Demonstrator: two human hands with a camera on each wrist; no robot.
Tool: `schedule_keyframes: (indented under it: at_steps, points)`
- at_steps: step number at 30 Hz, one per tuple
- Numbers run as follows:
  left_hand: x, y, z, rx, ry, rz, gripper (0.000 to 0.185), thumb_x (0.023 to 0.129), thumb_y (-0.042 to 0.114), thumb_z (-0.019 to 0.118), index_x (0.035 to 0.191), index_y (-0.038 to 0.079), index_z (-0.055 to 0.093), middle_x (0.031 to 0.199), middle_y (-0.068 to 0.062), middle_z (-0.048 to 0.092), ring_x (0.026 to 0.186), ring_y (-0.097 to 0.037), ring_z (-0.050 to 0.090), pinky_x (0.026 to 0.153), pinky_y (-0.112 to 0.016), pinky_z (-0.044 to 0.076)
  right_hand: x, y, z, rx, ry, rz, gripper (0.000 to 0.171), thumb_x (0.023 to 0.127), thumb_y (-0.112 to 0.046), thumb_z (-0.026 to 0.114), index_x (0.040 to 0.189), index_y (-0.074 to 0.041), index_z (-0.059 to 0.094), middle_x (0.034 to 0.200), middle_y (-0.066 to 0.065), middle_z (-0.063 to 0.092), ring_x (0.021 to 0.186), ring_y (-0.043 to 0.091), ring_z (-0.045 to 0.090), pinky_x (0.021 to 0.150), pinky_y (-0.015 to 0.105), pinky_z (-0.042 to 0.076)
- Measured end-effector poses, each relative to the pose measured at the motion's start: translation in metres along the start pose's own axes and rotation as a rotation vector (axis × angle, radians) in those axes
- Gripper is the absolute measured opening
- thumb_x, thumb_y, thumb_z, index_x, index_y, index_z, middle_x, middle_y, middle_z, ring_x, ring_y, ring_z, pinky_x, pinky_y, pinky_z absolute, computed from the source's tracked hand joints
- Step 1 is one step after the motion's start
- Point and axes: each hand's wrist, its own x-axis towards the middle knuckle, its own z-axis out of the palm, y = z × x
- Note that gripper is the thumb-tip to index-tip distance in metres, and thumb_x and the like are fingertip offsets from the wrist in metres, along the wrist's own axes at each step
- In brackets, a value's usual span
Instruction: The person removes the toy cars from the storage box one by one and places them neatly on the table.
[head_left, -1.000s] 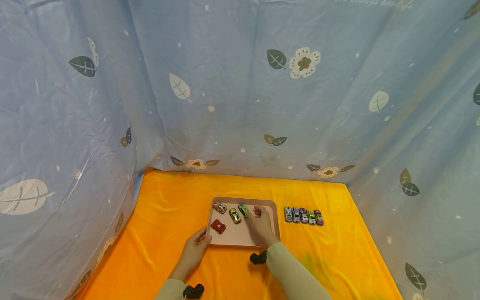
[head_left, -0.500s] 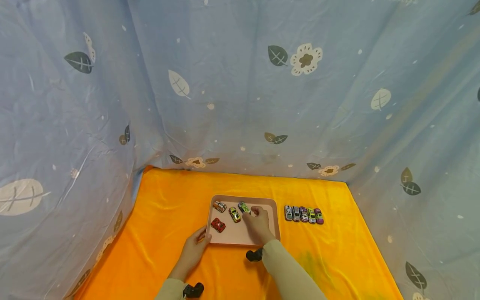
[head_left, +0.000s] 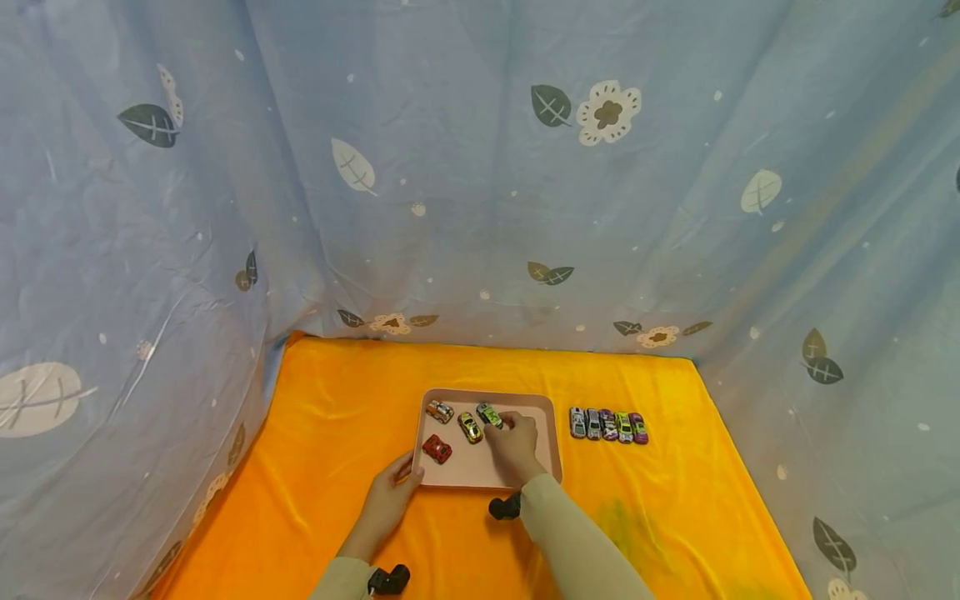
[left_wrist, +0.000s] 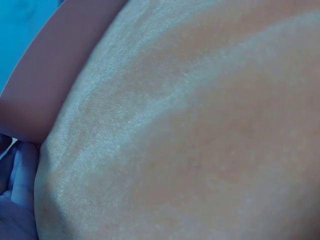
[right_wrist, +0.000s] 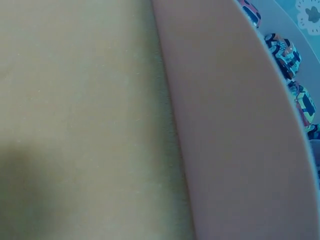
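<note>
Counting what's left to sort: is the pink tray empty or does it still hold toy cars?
Not empty. The pink tray holds four toy cars: orange, yellow, green and red.

What we have here is a makeshift recording booth, not a lived-in room: pale blue bedsheets (head_left: 480, 183) printed with leaves and flowers hang as walls on three sides, creased and draped. They close in a table spread with a bright orange cloth (head_left: 330, 417), where a pink tray (head_left: 557, 433) and toy cars (head_left: 607, 426) sit laid out like props.
</note>
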Motion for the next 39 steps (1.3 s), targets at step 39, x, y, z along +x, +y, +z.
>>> schedule_keyframes:
  at_steps: [39]
  points:
    - [-0.002,-0.001,0.001,0.048,0.007,0.000,0.051,0.097,0.032,0.060,0.143,0.012,0.050,0.134,-0.015,0.057,0.127,-0.035,0.048,0.100,-0.050,0.043,-0.026,0.042,-0.124,0.018,0.220,-0.123,0.039,0.093,-0.025,0.067,0.124,-0.001,0.058,0.104,0.015,0.054,0.086,0.024,0.048,0.067,0.023,0.044]
